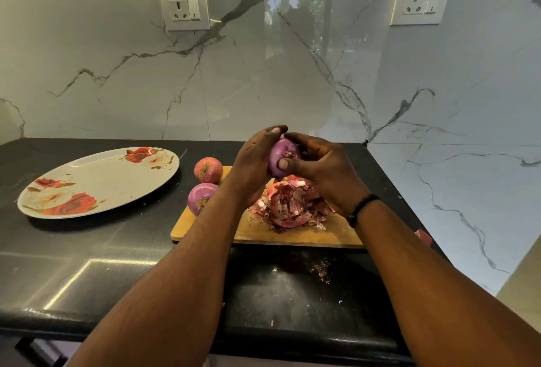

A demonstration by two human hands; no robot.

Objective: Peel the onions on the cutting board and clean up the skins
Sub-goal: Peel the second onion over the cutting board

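Now onion (280, 155) root-end toward camera.

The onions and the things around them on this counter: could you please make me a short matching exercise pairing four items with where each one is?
Items:
1. purple onion
2. onion skins
3. flowered plate
4. orange-brown onion

Places:
A. on the black counter, left of the cutting board
B. held in both hands above the board
C. at the board's far left corner
D. heaped on the board

Pairs: 1-B, 2-D, 3-A, 4-C
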